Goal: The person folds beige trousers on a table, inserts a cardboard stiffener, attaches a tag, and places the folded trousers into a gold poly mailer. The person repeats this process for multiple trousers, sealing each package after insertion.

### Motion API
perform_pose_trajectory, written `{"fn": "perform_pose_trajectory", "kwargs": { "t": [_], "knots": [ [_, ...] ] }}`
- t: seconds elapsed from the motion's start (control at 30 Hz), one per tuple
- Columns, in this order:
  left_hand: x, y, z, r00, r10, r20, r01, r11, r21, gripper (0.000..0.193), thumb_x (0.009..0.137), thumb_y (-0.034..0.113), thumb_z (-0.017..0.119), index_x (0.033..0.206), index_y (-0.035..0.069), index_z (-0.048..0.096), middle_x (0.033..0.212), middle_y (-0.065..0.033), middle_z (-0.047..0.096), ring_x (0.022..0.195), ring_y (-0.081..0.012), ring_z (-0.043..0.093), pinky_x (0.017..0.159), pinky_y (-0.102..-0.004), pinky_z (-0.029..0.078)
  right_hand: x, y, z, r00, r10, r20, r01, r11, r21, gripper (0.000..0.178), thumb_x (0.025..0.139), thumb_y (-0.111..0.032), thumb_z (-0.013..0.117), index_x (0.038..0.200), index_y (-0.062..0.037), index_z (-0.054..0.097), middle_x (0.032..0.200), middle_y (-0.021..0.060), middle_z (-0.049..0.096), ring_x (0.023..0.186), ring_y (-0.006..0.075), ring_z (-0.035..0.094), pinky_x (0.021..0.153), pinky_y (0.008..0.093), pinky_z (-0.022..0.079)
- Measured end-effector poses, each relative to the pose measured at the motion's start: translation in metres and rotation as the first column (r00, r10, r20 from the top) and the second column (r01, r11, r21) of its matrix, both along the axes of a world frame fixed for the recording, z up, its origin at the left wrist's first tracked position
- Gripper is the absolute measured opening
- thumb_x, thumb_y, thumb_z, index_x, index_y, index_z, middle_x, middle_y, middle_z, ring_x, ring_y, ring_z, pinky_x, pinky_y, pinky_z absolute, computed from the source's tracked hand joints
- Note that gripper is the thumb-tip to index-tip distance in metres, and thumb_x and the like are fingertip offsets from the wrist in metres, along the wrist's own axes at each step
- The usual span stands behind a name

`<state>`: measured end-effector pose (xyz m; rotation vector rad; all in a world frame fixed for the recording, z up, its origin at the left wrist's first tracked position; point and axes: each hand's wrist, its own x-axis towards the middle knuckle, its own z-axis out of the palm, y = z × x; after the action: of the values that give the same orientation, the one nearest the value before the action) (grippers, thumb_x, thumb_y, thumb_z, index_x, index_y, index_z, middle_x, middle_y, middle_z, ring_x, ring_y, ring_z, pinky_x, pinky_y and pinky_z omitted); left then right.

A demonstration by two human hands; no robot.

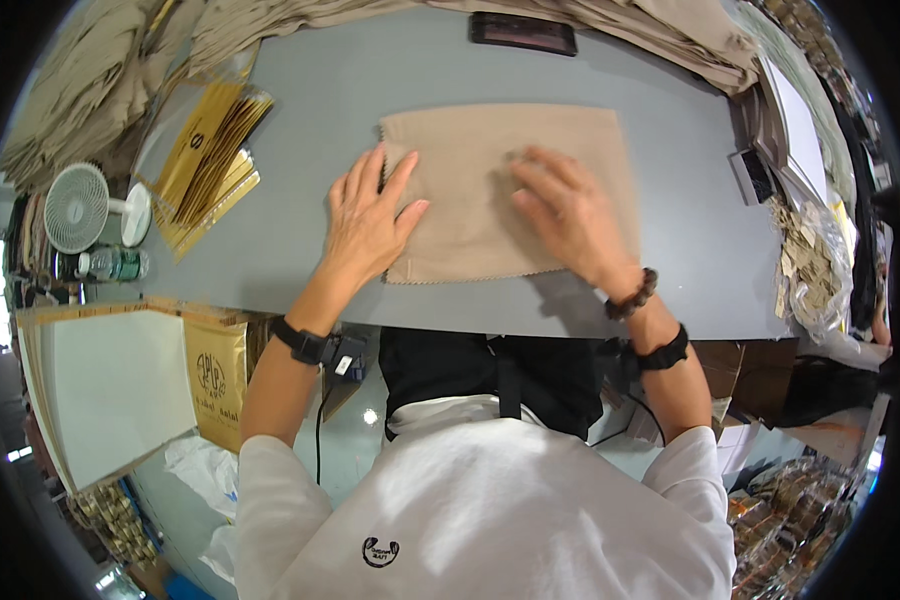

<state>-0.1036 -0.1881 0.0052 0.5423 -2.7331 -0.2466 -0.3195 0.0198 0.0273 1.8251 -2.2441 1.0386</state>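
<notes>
A folded piece of beige cloth lies flat on the grey table, its left and near edges cut in a zigzag. My left hand rests with spread fingers across the left edge of the cloth, fingertips partly on it and partly on the table. Over the right half is my right hand, somewhat blurred, its fingers stretched out and nothing seen in them. Whether its fingertips touch the cloth I cannot tell.
Gold plastic packets lie at the left, near a white fan and a clear bottle. A dark phone sits at the far edge. Beige fabric piles line the back. A plastic bag of small tags is at the right.
</notes>
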Motion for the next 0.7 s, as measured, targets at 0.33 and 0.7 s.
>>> {"fn": "perform_pose_trajectory", "kwargs": {
  "t": [0.33, 0.7],
  "knots": [
    [-0.001, -0.006, -0.006, 0.977, -0.008, 0.215, 0.008, 1.000, 0.000, 0.071, 0.106, 0.040, 0.053, 0.166, 0.009, 0.029, 0.167, -0.0242, 0.034, 0.156, -0.0400, 0.027, 0.126, -0.0588, 0.017, -0.071, 0.092, -0.018, 0.945, -0.236, 0.228, 0.214, 0.970, 0.114, 0.044, 0.102, -0.029, 0.068, 0.138, -0.0042, 0.065, 0.150, 0.0205, 0.057, 0.135, 0.0380, 0.057, 0.105, 0.0443, 0.053],
    [0.002, -0.004, -0.009, 0.998, 0.060, 0.022, -0.062, 0.993, 0.101, 0.064, 0.108, 0.042, 0.050, 0.162, 0.009, 0.039, 0.167, -0.0221, 0.033, 0.154, -0.0406, 0.030, 0.124, -0.0547, 0.022, -0.235, 0.345, -0.002, 0.222, -0.897, -0.382, 0.967, 0.153, 0.202, 0.030, 0.093, -0.030, 0.063, 0.109, -0.0097, 0.078, 0.107, 0.0168, 0.075, 0.102, 0.0366, 0.071, 0.088, 0.0464, 0.055]
  ]
}}
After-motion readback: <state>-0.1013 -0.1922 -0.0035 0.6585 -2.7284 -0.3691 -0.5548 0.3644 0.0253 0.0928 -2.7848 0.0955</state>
